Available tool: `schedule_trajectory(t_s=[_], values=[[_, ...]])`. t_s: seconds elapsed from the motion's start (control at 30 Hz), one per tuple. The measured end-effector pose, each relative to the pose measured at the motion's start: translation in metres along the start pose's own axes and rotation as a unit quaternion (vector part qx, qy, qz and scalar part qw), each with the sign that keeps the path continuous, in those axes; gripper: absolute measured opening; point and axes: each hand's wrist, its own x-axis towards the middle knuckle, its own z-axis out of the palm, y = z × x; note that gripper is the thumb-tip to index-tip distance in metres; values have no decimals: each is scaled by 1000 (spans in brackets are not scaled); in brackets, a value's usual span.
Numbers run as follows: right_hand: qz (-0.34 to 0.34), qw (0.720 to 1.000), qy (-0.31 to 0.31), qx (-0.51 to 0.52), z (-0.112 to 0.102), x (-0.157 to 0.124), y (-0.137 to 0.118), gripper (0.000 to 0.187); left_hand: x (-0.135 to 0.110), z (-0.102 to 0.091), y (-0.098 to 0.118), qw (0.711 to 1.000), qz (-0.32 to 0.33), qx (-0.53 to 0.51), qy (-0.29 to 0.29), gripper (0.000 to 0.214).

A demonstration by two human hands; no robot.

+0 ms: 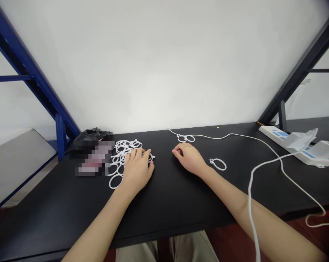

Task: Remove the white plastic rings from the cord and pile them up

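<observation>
My left hand point(137, 169) rests palm down over a loose pile of white curtain rings point(117, 181), its fingers lightly bent and apart. Part of one ring point(151, 157) shows beside its fingertips; the palm hides others. Each ring seems to carry a small eyelet. My right hand point(190, 158) is curled closed just above the table, thumb and fingertips together, with nothing showing in them. Behind it lie two more rings point(190, 138) by a thin white cord point(216, 138); whether the cord passes through them I cannot tell. A single ring point(218, 164) lies beside my right wrist.
A black plastic bag point(92, 134) sits at the back left, near a blurred-out patch. White power strips point(298, 147) with plugged-in adapters stand at the right. A white cable point(250, 189) hangs across my right forearm. Slanted frame bars point(36, 69) flank the black table point(164, 211).
</observation>
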Motion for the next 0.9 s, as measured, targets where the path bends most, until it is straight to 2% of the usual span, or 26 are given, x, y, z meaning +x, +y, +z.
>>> schedule_trajectory(t_s=[0.17,0.33,0.47,0.6,0.73,0.83,0.9], values=[[-14,992,28,-121,-10,-3,-3,23,0,-2,1,1000,-2,-6,-16,37],[56,965,89,-241,-18,-3,22,33,0,-2,0,1000,-1,-16,-18,36],[154,962,61,-217,-16,-1,44,46,0,0,-1,1000,2,-18,-11,34],[186,967,64,-160,-11,2,50,36,0,1,-1,1000,-1,-20,-18,34],[138,986,86,-37,-11,4,34,26,0,-1,1,999,-3,-37,-31,35],[38,988,118,89,-12,2,16,25,1,-2,1,999,-5,-39,-33,36],[-21,984,146,100,-13,1,8,26,1,-2,1,999,-6,-36,-33,36]])
